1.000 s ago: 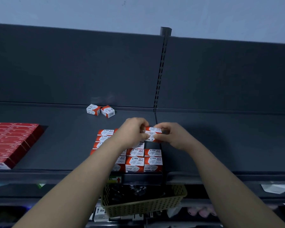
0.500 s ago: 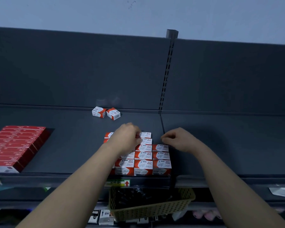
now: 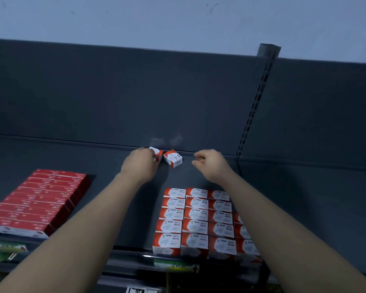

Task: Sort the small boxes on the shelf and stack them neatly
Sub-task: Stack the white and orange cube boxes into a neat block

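Two loose red-and-white small boxes lie at the back of the dark shelf (image 3: 106, 166). My left hand (image 3: 141, 166) covers most of the left loose box (image 3: 157, 152), its fingers curled round it. The right loose box (image 3: 173, 158) lies free just beside it. My right hand (image 3: 209, 163) hovers to the right of that box with fingers loosely curled, holding nothing. Near the shelf's front edge stands a neat block of the same small boxes (image 3: 195, 218) in several rows and columns, partly hidden by my right forearm.
A stack of flat red boxes (image 3: 38, 199) sits at the shelf's left front. A slotted upright post (image 3: 254, 106) divides the dark back panel on the right. A green price label (image 3: 173, 266) hangs under the shelf's front edge.
Both hands left the stacked block and reached back to the two loose boxes. My left hand now covers the left one; the view shifted left.
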